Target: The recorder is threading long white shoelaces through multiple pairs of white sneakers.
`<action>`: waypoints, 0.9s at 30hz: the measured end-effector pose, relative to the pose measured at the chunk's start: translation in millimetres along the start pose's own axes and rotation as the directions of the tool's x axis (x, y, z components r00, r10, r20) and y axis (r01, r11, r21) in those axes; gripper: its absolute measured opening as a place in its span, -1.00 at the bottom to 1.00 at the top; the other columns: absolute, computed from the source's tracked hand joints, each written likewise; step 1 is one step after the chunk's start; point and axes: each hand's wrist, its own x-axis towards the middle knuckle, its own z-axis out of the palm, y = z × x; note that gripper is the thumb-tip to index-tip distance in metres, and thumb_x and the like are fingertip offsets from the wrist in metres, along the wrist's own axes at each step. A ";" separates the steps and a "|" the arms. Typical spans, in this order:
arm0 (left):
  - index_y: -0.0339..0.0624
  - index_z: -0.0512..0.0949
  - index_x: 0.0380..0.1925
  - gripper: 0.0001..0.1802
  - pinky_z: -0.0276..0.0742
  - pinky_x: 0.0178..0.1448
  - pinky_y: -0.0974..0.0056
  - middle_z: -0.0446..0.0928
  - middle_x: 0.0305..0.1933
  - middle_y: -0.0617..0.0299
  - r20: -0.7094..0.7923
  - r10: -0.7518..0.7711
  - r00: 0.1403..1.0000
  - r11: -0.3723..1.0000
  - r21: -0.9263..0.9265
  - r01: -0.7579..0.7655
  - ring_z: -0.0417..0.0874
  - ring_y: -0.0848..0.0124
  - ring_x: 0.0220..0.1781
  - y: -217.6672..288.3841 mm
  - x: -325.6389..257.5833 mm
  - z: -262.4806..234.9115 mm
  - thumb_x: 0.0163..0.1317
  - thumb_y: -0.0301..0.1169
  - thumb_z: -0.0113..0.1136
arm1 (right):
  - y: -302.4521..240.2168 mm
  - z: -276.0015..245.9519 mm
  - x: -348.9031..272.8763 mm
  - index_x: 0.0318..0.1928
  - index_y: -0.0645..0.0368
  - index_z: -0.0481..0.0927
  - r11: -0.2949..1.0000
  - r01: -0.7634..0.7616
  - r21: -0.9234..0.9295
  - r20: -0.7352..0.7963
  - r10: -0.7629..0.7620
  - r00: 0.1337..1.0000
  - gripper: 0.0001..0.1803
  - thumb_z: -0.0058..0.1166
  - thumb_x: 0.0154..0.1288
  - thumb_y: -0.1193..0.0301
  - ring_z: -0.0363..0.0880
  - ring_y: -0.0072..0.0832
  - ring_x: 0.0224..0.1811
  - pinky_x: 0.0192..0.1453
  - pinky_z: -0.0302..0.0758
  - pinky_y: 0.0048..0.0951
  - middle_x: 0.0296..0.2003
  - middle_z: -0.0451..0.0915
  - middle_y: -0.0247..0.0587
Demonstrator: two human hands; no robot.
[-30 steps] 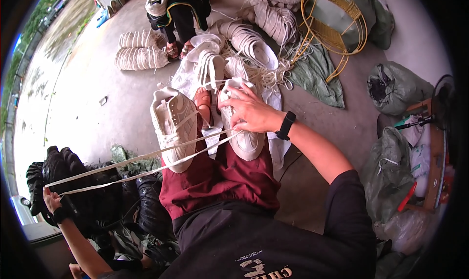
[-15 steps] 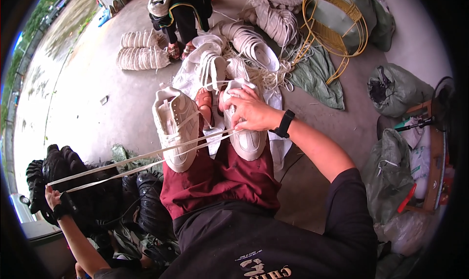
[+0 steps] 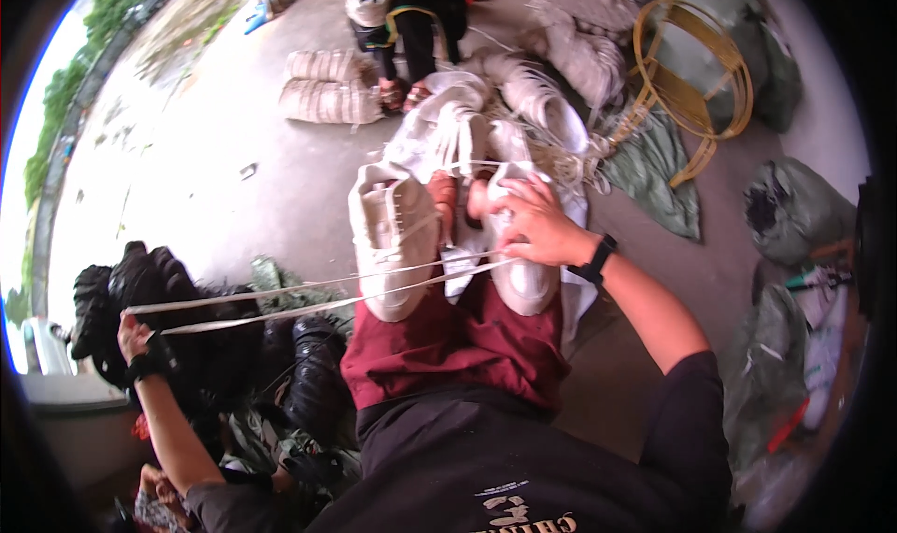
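Observation:
Two off-white sneakers rest on my lap and knees, toes toward me: a left sneaker (image 3: 392, 243) and a right sneaker (image 3: 529, 286). A long white shoelace (image 3: 234, 298) stretches in two nearly taut strands across the left sneaker, between my hands. Far out to the left, my left hand (image 3: 136, 337) is closed on the looped end of the lace. My right hand (image 3: 549, 221) lies over the right sneaker's upper, thumb and fingers pinching the strands at its lacing; the palm side is hidden. Another thin strand spans the two sneakers near their tongues.
Beyond my knees lie piled white shoe uppers (image 3: 458, 127) and loose laces. A seated person (image 3: 411, 38) holds a shoe part ahead. Bundled uppers (image 3: 332, 101) lie on the floor. At right are a yellow rattan chair (image 3: 696, 85) and green sacks (image 3: 794, 211); black bundles (image 3: 154, 290) are left.
The view has shifted, so the whole scene sits further right in the picture. Both hands keep their hold on the lace, which stays stretched between them.

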 end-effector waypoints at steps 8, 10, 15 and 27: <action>0.02 0.50 -0.21 -0.93 0.07 -0.69 0.55 0.57 -0.20 0.48 -0.071 -0.079 0.994 0.993 -0.091 0.072 0.13 0.70 -0.72 56.6 -64.8 50.1 0.37 -0.39 0.02 | -59.9 -17.5 2.8 -0.52 -0.04 0.71 0.998 -0.055 -0.009 -0.020 0.055 0.998 -0.91 0.34 -0.07 0.29 0.13 -0.11 0.42 0.53 -0.25 0.09 0.07 0.46 -0.34; 0.02 0.45 -0.27 -0.98 0.01 -0.73 0.53 0.64 0.00 0.36 -0.157 -0.114 0.981 0.986 -0.141 0.092 0.05 0.67 -0.76 73.5 -79.0 61.8 0.37 -0.37 0.05 | -70.6 -23.3 2.7 -0.50 -0.08 0.72 0.998 -0.056 -0.024 0.000 0.056 0.998 -0.92 0.32 -0.01 0.26 0.11 -0.13 0.43 0.52 -0.24 0.13 0.08 0.46 -0.34; 0.01 0.43 -0.21 -0.96 0.02 -0.69 0.55 0.65 0.04 0.27 -0.166 -0.091 0.982 0.982 -0.180 0.061 0.04 0.67 -0.75 96.0 -98.0 56.9 0.43 -0.34 0.00 | -92.0 -25.9 2.6 -0.52 -0.09 0.73 0.996 -0.089 0.011 -0.030 0.090 0.996 -0.93 0.36 -0.06 0.28 0.13 -0.12 0.41 0.52 -0.23 0.14 0.04 0.48 -0.33; -0.04 0.46 -0.09 -0.87 0.01 -0.67 0.54 0.67 -0.11 0.22 -0.250 -0.070 0.966 0.985 -0.173 0.027 0.09 0.69 -0.74 119.4 -131.3 57.3 0.39 -0.39 0.08 | -110.9 -39.0 -7.2 -0.54 -0.12 0.73 0.997 -0.075 0.035 -0.038 0.076 0.996 -0.94 0.33 -0.06 0.26 0.14 -0.10 0.40 0.53 -0.25 0.13 0.05 0.48 -0.32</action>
